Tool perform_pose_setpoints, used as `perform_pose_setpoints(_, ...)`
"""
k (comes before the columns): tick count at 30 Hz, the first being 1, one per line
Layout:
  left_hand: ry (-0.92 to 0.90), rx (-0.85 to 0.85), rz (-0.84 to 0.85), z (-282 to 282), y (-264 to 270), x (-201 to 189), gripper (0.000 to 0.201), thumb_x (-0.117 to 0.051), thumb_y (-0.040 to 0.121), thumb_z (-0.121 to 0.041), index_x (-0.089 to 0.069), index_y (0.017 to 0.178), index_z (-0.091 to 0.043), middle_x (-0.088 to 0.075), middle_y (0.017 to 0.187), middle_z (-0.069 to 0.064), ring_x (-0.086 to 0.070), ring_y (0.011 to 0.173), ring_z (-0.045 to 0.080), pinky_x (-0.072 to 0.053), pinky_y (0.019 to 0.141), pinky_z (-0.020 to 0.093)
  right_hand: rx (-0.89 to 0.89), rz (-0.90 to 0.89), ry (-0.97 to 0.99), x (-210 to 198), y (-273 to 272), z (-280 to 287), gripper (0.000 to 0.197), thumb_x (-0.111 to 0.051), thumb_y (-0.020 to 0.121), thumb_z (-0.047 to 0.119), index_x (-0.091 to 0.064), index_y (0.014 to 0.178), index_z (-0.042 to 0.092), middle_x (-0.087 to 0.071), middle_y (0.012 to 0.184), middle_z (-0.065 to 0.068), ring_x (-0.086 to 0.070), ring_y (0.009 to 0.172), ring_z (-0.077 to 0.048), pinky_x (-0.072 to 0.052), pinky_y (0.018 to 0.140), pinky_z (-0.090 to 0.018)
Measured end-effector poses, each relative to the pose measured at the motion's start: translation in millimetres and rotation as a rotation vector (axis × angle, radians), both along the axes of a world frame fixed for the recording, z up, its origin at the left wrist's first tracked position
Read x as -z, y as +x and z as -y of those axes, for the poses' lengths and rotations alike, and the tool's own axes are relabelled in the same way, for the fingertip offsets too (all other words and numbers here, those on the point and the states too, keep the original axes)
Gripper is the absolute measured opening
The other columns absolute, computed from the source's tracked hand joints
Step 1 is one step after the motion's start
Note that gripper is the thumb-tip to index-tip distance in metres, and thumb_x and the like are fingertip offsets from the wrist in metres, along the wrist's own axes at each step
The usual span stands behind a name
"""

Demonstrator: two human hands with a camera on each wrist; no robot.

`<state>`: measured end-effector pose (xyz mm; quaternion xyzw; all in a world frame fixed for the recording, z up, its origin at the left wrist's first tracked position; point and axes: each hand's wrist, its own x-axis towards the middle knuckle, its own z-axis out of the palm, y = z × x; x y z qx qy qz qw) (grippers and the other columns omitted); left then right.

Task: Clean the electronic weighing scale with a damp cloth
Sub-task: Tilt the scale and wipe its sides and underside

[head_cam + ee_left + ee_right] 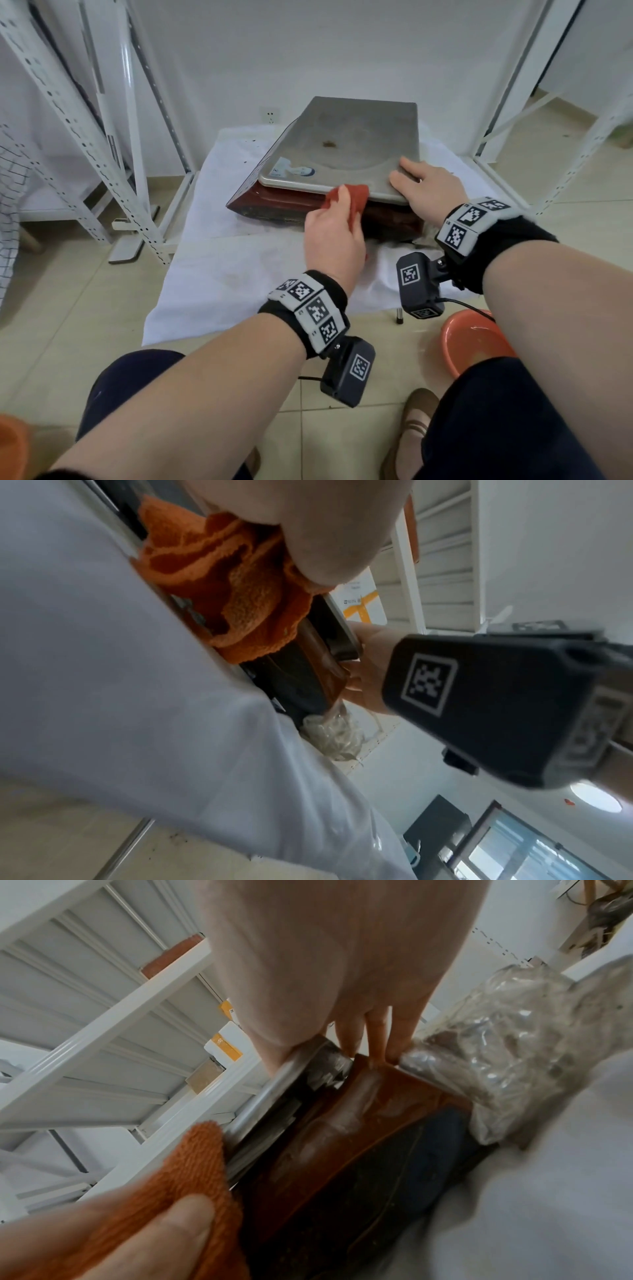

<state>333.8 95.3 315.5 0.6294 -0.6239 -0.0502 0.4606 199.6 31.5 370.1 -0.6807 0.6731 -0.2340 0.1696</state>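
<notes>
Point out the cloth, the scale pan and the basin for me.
cloth [346,202], head view, its bunched middle
scale pan [356,137], head view, bare top
basin [469,339], head view, inner wall

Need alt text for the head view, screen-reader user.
A person's left hand presses a crumpled orange cloth against the front edge of a red-bodied electronic scale with a grey metal platform, while the right hand rests on the platform's near right corner. The scale sits on a white sheet over a tiled floor; an orange plastic basin stands lower right.
</notes>
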Motion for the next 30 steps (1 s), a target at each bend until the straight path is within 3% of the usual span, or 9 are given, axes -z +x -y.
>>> perform_pose_setpoints(5, -0.045, 0.193, -0.031, -14.0, 33.5, -15.6, 0.030, -0.051, 0.091, -0.005, -0.069, 0.109, -0.020, -0.070, 0.091, -0.013, -0.065, 0.060, 0.025, -0.049, 0.061, 0.014, 0.008, 0.021, -0.005, -4.4, 3.3, -0.8, 0.051, -0.046, 0.093, 0.041, -0.043, 0.142, 0.023, -0.041, 0.148, -0.003, -0.037, 0.136, -0.024, -0.027, 0.109, -0.028)
perform_pose_setpoints(8, 0.054, 0.112, -0.262, -15.6, 58.7, -28.3, 0.035, -0.039, 0.095, -0.010, -0.067, 0.094, -0.030, -0.069, 0.068, -0.005, -0.058, 0.035, 0.027, -0.046, 0.028, 0.036, 0.031, -0.017, 0.004, -10.5, 11.3, -3.0, 0.047, -0.044, 0.094, 0.032, -0.048, 0.137, 0.014, -0.047, 0.142, -0.012, -0.041, 0.130, -0.031, -0.033, 0.103, -0.032)
perform_pose_setpoints(10, 0.036, -0.046, -0.362, -9.8, 78.5, -29.7, 0.033, -0.037, 0.094, -0.015, -0.064, 0.091, -0.033, -0.069, 0.071, -0.005, -0.062, 0.041, 0.031, -0.050, 0.033, 0.041, 0.039, -0.040, 0.008, -12.5, 15.6, -5.4, 0.043, -0.042, 0.095, 0.027, -0.051, 0.131, 0.007, -0.050, 0.136, -0.018, -0.044, 0.124, -0.036, -0.036, 0.099, -0.036)
perform_pose_setpoints(12, -0.040, -0.238, -0.294, -1.6, 98.7, -28.2, 0.027, -0.041, 0.090, -0.017, -0.062, 0.095, -0.033, -0.070, 0.089, -0.009, -0.067, 0.068, 0.028, -0.058, 0.064, 0.042, 0.038, -0.044, 0.016, -12.4, 17.4, -7.5, 0.042, -0.040, 0.096, 0.026, -0.050, 0.130, 0.004, -0.051, 0.135, -0.019, -0.045, 0.123, -0.037, -0.036, 0.099, -0.037)
perform_pose_setpoints(14, -0.071, -0.417, -0.146, 5.4, 113.9, -23.9, 0.026, -0.044, 0.090, -0.014, -0.062, 0.106, -0.024, -0.066, 0.105, 0.000, -0.057, 0.100, 0.025, -0.044, 0.091, 0.033, 0.037, -0.042, 0.023, -11.8, 17.1, -8.6, 0.043, -0.040, 0.096, 0.026, -0.049, 0.130, 0.002, -0.050, 0.135, -0.020, -0.045, 0.123, -0.037, -0.036, 0.099, -0.038)
perform_pose_setpoints(17, 0.112, -0.378, 0.013, 14.3, 117.0, -13.6, 0.031, -0.042, 0.092, -0.013, -0.062, 0.114, -0.021, -0.055, 0.125, 0.005, -0.045, 0.115, 0.028, -0.027, 0.092, 0.020, 0.043, -0.025, 0.023, -11.8, 16.9, -8.7, 0.043, -0.041, 0.096, 0.026, -0.049, 0.130, 0.001, -0.050, 0.134, -0.021, -0.045, 0.122, -0.039, -0.036, 0.098, -0.039)
perform_pose_setpoints(20, 0.178, -0.235, 0.191, 21.7, 112.0, 3.2, 0.031, -0.042, 0.090, -0.011, -0.060, 0.115, -0.015, -0.052, 0.130, 0.004, -0.047, 0.114, 0.030, -0.029, 0.093, 0.026, 0.045, -0.025, 0.012, -11.4, 17.3, -9.7, 0.044, -0.040, 0.096, 0.026, -0.048, 0.130, 0.000, -0.050, 0.133, -0.022, -0.045, 0.121, -0.039, -0.036, 0.098, -0.040)
perform_pose_setpoints(26, 0.298, -0.274, 0.189, 17.7, 99.8, 5.3, 0.038, -0.044, 0.091, -0.015, -0.047, 0.129, -0.015, -0.029, 0.142, 0.012, -0.034, 0.118, 0.037, -0.035, 0.098, 0.039, 0.045, -0.008, 0.009, -8.0, 16.8, -9.4, 0.043, -0.039, 0.096, 0.028, -0.048, 0.131, 0.004, -0.048, 0.136, -0.019, -0.044, 0.122, -0.037, -0.035, 0.099, -0.039)
perform_pose_setpoints(30, 0.238, -0.239, 0.198, 19.8, 100.0, 5.0, 0.037, -0.046, 0.089, -0.013, -0.050, 0.127, -0.013, -0.037, 0.135, 0.011, -0.038, 0.115, 0.035, -0.035, 0.097, 0.036, 0.047, 0.002, 0.008, -6.5, 16.2, -8.9, 0.043, -0.038, 0.097, 0.029, -0.047, 0.133, 0.007, -0.047, 0.137, -0.018, -0.043, 0.125, -0.036, -0.034, 0.101, -0.038)
